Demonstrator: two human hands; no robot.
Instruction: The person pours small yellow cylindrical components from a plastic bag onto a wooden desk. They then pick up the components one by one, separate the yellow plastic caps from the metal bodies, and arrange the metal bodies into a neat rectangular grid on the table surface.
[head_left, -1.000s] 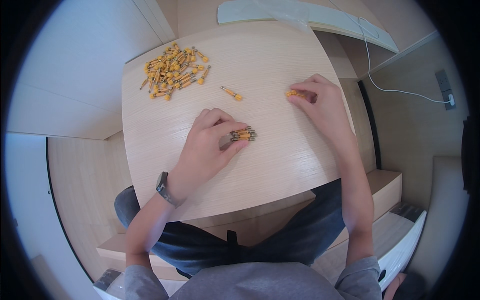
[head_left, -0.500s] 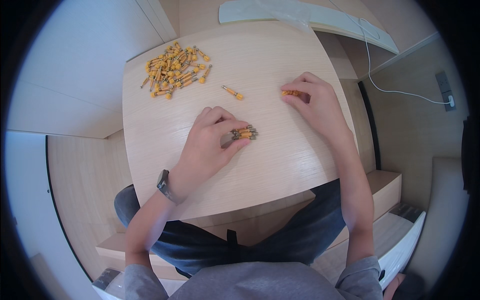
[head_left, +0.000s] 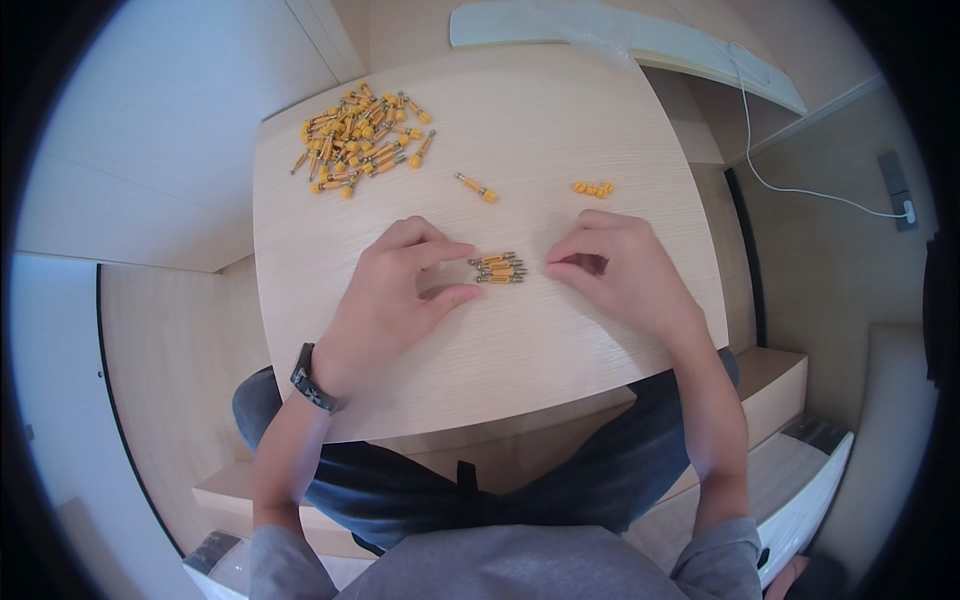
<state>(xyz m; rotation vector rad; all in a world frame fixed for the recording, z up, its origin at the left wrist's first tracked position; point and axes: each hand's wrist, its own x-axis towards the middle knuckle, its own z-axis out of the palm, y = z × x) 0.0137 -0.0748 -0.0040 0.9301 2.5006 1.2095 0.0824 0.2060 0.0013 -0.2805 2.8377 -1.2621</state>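
Note:
A small row of orange and metal connector bolts (head_left: 500, 268) lies side by side in the middle of the pale table. My left hand (head_left: 405, 275) is at its left end, thumb and forefinger spread apart on either side and holding nothing. To the right of the row is my right hand (head_left: 620, 265), thumb and fingertips drawn together in a pinch with nothing visible between them. Beyond that hand sits a cluster of little yellow plastic caps (head_left: 593, 189). A single bolt with a yellow cap (head_left: 476, 188) rests farther up, between the two hands.
A large heap of yellow-capped bolts (head_left: 365, 135) covers the table's (head_left: 530, 370) far left corner. Behind the far edge is a white board (head_left: 530, 25) with clear plastic on it. A white cable (head_left: 775, 180) runs to a wall socket at right.
My right hand has let go of the yellow caps and come nearer to the row of bolts. My left fingers have drawn back leftward, uncovering more of the row.

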